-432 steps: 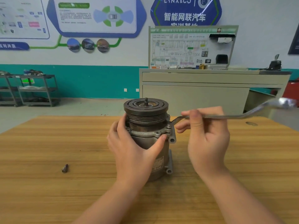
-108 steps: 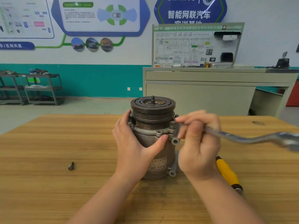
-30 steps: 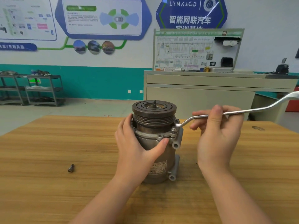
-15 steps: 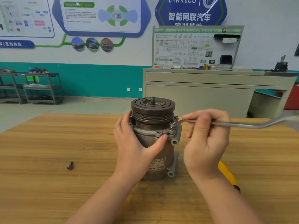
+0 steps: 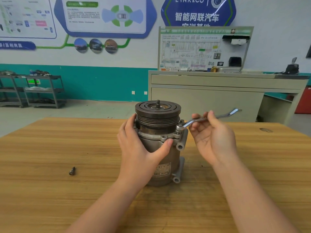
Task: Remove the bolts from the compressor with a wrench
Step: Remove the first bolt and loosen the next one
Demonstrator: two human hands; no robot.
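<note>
Compressor (image 5: 159, 153): stood upright near the middle of the tabletop (image 5: 50, 148), a grey metal cylinder with a dark grooved pulley on top, a short shaft at the centre and a label low on the front. Wrench (image 5: 208, 118): silver, cranked at both ends, near ring end seated over a bolt (image 5: 178, 127) on the right side of the flange, handle pointing away to the right. Loose bolt (image 5: 72, 171): lay on the tabletop, well apart to the left.

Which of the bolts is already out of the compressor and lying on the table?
The small dark bolt lying alone on the wooden table, left of the compressor. The others sit in its flange, one under the wrench.
</note>
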